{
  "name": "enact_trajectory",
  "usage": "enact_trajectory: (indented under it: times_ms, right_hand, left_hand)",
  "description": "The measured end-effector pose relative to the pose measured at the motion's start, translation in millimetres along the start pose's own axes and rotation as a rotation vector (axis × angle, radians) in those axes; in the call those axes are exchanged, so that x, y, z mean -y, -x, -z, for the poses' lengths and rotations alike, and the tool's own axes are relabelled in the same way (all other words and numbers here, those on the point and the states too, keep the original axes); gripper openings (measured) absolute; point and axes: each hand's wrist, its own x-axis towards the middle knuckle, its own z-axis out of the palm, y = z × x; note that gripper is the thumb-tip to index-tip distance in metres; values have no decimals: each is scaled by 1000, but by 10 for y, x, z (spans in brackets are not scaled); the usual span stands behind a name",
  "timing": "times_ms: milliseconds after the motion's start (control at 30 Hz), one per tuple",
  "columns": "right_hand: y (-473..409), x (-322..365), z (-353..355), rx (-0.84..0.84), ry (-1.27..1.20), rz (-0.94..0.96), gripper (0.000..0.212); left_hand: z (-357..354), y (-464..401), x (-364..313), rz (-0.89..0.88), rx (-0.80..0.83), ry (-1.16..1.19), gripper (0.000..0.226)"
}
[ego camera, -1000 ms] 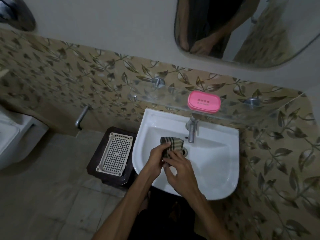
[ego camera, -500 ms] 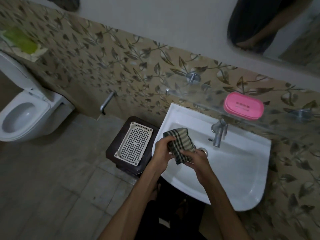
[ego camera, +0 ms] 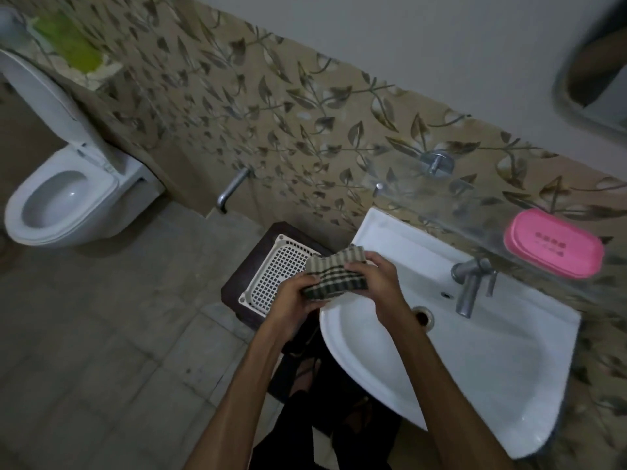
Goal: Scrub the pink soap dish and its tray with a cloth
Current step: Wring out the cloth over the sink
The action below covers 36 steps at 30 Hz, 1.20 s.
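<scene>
The oval pink plastic soap dish (ego camera: 553,243) lies on the clear glass shelf (ego camera: 441,205), up and to the right of both hands, long axis along the wall. The right hand (ego camera: 375,278) is nearer it. The left hand (ego camera: 291,296) and the right both grip the folded checked cloth (ego camera: 334,273) at the white basin's (ego camera: 475,361) left rim. The steel tap (ego camera: 470,283) stands between.
</scene>
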Motion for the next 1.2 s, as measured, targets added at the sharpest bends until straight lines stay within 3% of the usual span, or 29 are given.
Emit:
enact_trajectory:
  times_ms: [267,400,500,600,733,833,900,1000,1100,1200]
  right_hand:
    - [-971,-127,-1069,146,765,121,22]
    - [-1417,-463,-1441,162,1014,116,19]
    - [-1703,-797,-1659,200,1181,112,31]
    - [-1957,-1015,-1745,249,1273,83,25]
    - [-2275,-1268,-1858,211,1334,120,29]
    - [-2338,-1401,-1931,144,1457,238,35]
    - [-2317,-1502,-1958,111,1503,303,23]
    - [-2254,-1696,-1979,159,1479,293,24]
    - [-2257,-1916,-1978,266,1473,291,40]
    - [-2269,-2113,-1961,350,1448,285,60]
  left_hand:
    - [766,-680,15,-65,-521,76,10]
    - [1123,-1044,356,-51,-624,-21,14]
    - [1364,-1321,677,-24,-648,-118,12]
    - [1512,-1527,860,-3,-673,-207,15]
    - [1656,-1842,948,33,-676,-418,19]
    - [1696,-1979,1019,33,-659,-782,46]
    - [1714,-1994,1083,-66,-636,-1034,55]
    - [1747,-2054,1173,-294,-451,-1441,59]
    - [1842,-2161,1262,-214,-247,-1704,73]
    - [1948,-2214,1374,-143,-153,-1835,79]
